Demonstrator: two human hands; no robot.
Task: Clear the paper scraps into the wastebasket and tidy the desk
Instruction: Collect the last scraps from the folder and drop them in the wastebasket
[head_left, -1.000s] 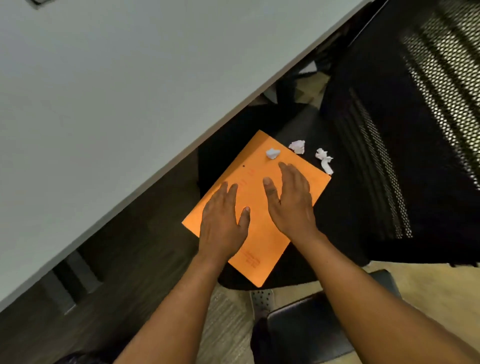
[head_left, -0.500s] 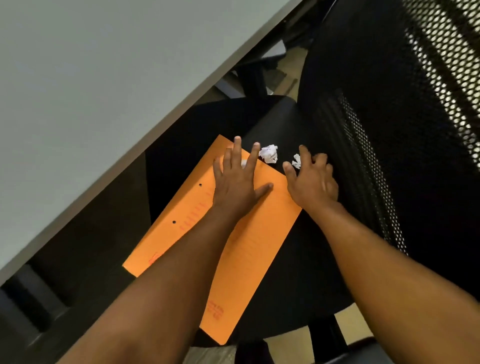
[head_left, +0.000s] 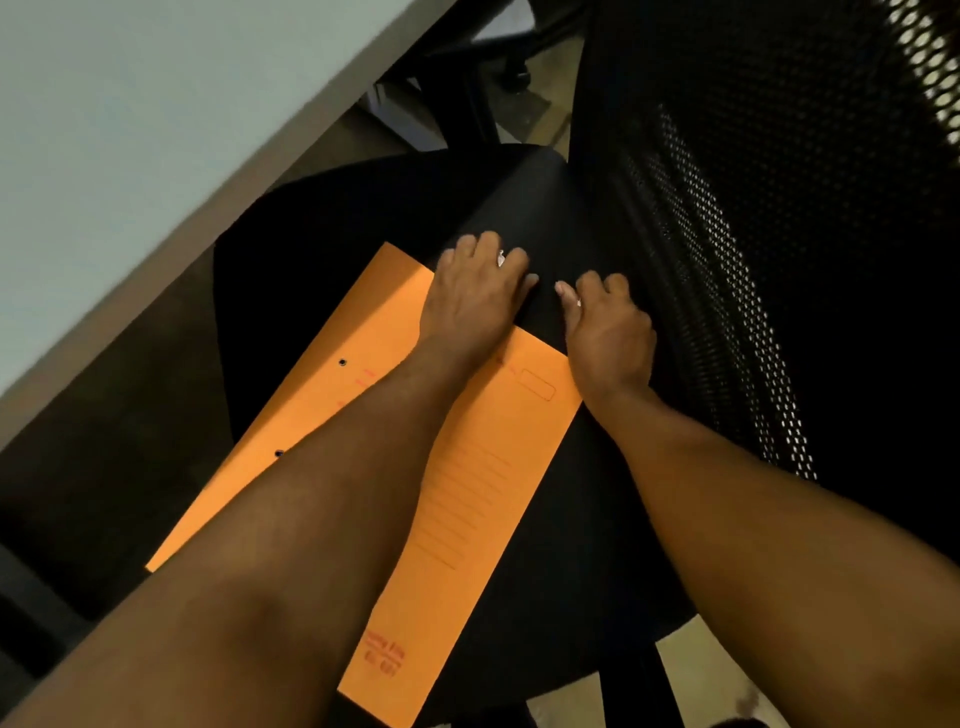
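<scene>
An orange folder (head_left: 483, 467) lies flat on the black seat of an office chair (head_left: 545, 208). My left hand (head_left: 475, 296) rests at the folder's far corner with its fingers curled around a white paper scrap (head_left: 501, 257), of which only a sliver shows between the fingers. My right hand (head_left: 605, 327) sits just to the right, at the folder's right edge, fingers curled under. A small white bit of paper scrap (head_left: 578, 303) shows beside its thumb. No other scraps are visible on the seat.
The chair's black mesh backrest (head_left: 753, 234) rises close on the right. A pale grey desk top (head_left: 156, 130) fills the upper left, its edge overhanging the seat. Chair legs and beige floor (head_left: 691, 654) show beyond and below.
Both hands have reached further over the folder's far end and curled shut. The loose white scraps that lay on the seat now lie under my fingers. The camera has moved closer.
</scene>
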